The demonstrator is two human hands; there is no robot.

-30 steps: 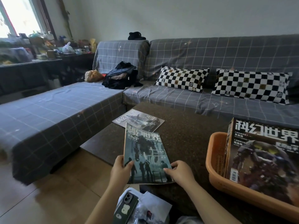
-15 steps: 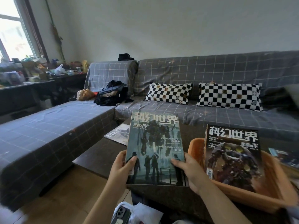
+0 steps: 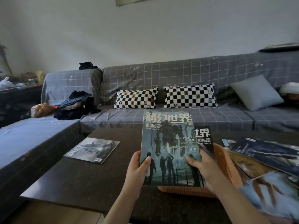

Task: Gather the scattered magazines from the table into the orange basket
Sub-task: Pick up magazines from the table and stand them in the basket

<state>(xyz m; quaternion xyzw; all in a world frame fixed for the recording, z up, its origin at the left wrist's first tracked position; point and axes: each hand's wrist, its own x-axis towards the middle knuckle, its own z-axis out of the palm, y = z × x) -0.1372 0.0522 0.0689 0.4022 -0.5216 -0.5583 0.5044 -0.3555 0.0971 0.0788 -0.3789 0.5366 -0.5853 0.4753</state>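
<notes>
Upright between both hands, a blue-green magazine (image 3: 168, 147) stands over the near edge of the orange basket (image 3: 226, 165). Left hand (image 3: 137, 168) and right hand (image 3: 204, 168) each pinch a lower corner, thumbs on the cover. Another magazine (image 3: 204, 139) stands in the basket behind it; a grey one (image 3: 92, 150) lies flat on the dark table (image 3: 77, 183).

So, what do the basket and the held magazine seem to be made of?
The basket looks like orange moulded plastic: its wall is a regular grid of small holes with a smooth rim. The magazine, held upright by the left hand and right hand, looks like paper with a printed, probably coated cover; it stays fairly flat and shows only a faint sheen, so glossy or matte is unclear.
</notes>
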